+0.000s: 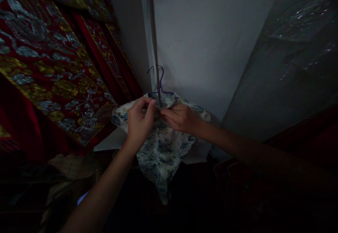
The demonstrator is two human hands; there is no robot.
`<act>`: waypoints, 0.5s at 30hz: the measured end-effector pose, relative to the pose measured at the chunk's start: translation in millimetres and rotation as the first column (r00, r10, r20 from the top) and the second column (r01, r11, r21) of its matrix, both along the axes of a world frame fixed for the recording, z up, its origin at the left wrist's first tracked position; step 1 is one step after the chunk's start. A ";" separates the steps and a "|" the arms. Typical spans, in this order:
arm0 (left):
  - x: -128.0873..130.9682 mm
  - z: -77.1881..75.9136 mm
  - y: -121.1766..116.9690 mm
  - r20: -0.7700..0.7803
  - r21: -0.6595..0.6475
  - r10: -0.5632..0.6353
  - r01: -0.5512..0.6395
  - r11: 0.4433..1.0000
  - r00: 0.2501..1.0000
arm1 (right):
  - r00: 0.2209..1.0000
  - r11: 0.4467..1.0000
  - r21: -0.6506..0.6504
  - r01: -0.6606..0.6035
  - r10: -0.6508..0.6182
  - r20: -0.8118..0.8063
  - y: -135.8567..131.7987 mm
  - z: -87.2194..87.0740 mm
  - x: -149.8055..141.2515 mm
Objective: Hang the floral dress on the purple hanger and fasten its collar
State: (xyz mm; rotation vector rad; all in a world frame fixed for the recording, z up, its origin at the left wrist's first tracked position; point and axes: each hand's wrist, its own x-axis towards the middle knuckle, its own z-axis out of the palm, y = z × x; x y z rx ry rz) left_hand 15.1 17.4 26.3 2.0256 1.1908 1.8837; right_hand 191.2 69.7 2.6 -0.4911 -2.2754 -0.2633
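A light floral shirt (pixel 163 148) with blue and green print hangs on a thin purple hanger (pixel 162 76), whose hook curves up beside a pale vertical strip. Both my hands meet at the front of the collar. My left hand (pixel 141 118) pinches the cloth there between thumb and fingers. From the other side my right hand (pixel 181 117) also pinches the shirt's neck edge, its fingertips nearly touching the left ones. Whether a button lies between the fingertips is too dark and small to make out.
Red cloth embroidered in gold and silver (pixel 60 60) hangs at the left. Behind the shirt is a pale wall (pixel 206 36) with a narrow vertical strip (pixel 149 25). Shiny clear plastic sheeting (pixel 293 57) covers the right side. Dim clutter (pixel 71 166) stands at the lower left.
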 end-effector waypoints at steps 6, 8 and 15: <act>-25.5 8.5 5.2 0.150 0.003 0.016 -0.016 1.000 0.989 | 0.995 0.989 -0.128 -0.080 0.088 0.055 -9.1 -30.5 1.4; -48.7 7.0 16.7 0.212 -0.020 0.027 -0.023 1.000 0.977 | 0.992 0.978 -0.175 -0.111 0.120 0.045 -17.4 -37.9 -0.4; -136.0 -29.6 62.9 0.547 -0.228 0.002 0.147 0.962 0.837 | 0.832 0.987 -0.160 0.005 0.085 0.548 -38.1 -42.7 -32.5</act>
